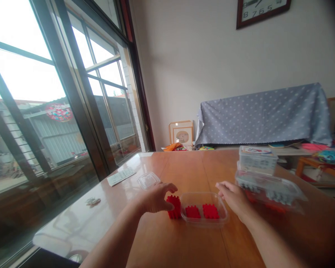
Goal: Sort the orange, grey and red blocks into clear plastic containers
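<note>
My left hand [158, 197] is curved beside a small upright stack of red notched pieces [175, 208], thumb and fingers apart. The thumb overlaps the stack's left side; whether it touches, I cannot tell. Right of the stack is a clear plastic container [203, 222], where two red notched squares lie flat, a left square [192, 212] and a right square [211, 211]. By the container's far right corner is my right hand [234, 195], its fingers drawn together. Anything between those fingertips is too small or hidden to make out.
On the right of the wooden table [170, 245] stand a lidded clear box [258, 163] and a clear container [273, 190] with grey and red pieces. A clear lid [148, 180], a paper sheet [121, 176] and a small object [93, 201] lie left, near the window.
</note>
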{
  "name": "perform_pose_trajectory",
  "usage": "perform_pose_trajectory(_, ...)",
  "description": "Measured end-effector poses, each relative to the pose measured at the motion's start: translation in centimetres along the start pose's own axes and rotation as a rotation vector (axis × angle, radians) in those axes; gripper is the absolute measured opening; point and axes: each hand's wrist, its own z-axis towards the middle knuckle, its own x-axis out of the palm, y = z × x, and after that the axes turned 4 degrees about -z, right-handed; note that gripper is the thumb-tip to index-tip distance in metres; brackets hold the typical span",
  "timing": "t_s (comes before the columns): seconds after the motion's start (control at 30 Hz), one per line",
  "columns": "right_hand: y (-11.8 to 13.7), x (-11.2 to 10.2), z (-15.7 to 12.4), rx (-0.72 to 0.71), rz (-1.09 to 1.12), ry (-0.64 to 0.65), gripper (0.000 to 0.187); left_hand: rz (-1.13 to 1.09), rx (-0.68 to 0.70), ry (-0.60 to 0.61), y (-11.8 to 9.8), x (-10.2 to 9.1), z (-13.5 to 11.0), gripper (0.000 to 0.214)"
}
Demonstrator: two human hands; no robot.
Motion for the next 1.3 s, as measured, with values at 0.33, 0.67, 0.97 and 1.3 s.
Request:
perform_pose_trajectory(0.33,-0.2,0.1,0.0,0.001,-0.010,0.007,0.043,0.061,0.032,-0.063,-0.1,0.8,0.2,0.049)
perform_pose_trajectory(0.67,-0.7,0.3,0.4,0.010,0.009,-0.008,0.041,0.133,0.168,0.062,-5.7,2.6,2.9,0.042)
perform_pose_trajectory(0.97,-1.0,0.3,0.9,0.016,0.049,0.003,0.040,0.344,0.121,0.207,-6.9,4.4,5.4,0.040)
perform_pose_trajectory(1.3,-0.7,0.1,0.5,-0.024,0.027,-0.027,0.040,0.406,0.099,0.168,-6.8,4.7,5.1,0.035)
